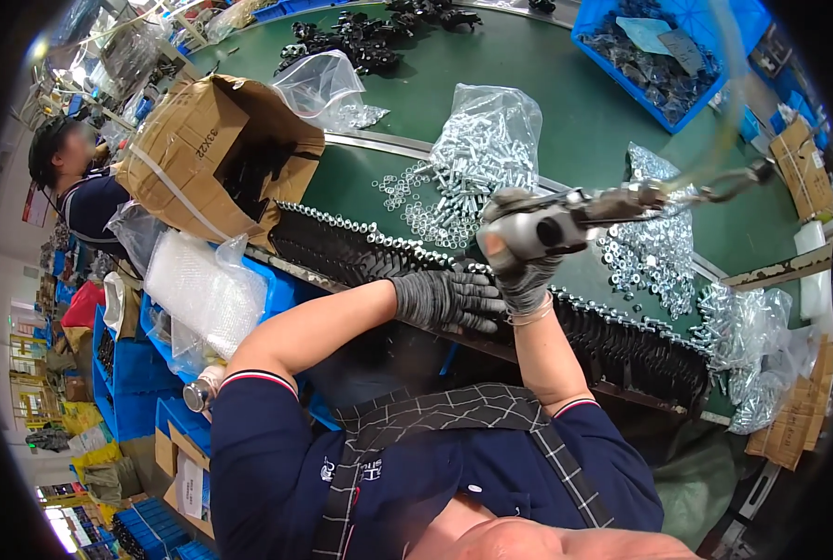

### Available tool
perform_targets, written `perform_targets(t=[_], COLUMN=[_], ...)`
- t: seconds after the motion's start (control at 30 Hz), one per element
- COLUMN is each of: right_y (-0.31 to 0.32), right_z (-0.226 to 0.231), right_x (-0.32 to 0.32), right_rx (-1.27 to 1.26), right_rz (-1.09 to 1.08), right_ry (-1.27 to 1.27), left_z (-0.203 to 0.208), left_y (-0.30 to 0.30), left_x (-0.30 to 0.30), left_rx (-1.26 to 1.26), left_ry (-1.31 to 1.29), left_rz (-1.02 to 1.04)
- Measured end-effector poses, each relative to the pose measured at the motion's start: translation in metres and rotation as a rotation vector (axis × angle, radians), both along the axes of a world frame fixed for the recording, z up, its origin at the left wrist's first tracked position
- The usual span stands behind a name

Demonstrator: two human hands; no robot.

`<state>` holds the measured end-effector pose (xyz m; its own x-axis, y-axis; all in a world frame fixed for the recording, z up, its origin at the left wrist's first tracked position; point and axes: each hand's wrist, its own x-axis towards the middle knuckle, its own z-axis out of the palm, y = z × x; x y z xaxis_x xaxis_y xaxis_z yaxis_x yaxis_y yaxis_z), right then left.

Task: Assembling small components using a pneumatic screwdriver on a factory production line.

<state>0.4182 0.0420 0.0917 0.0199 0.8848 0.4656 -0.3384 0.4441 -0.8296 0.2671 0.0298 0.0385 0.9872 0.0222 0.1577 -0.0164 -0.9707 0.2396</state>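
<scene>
On the green bench, loose metal fasteners lie heaped just beyond a near-edge row of black parts, seemingly for easy reach, while the left hand, fingers extended, rests against the row, perhaps steadying it, and the right hand wraps around a grey power tool.

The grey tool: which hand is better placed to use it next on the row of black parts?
Probably the right hand: it grips the grey tool close to the row of black parts. The left hand rests on the row without a tool, so it seems better placed for steadying.
</scene>
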Motion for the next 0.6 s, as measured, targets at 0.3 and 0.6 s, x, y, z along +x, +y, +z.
perform_targets(t=[0.3,0.6], right_y=[0.005,0.007], right_z=[-0.014,-0.017], right_x=[-0.022,-0.042], right_rx=[-0.147,-0.177], right_rz=[0.406,0.558], right_ry=[0.567,0.754], left_z=[-0.013,-0.005], left_y=[0.0,0.009], left_x=[-0.018,-0.046], left_rx=[-0.061,0.097], left_ry=[-0.006,0.025], left_rz=[0.031,-0.018])
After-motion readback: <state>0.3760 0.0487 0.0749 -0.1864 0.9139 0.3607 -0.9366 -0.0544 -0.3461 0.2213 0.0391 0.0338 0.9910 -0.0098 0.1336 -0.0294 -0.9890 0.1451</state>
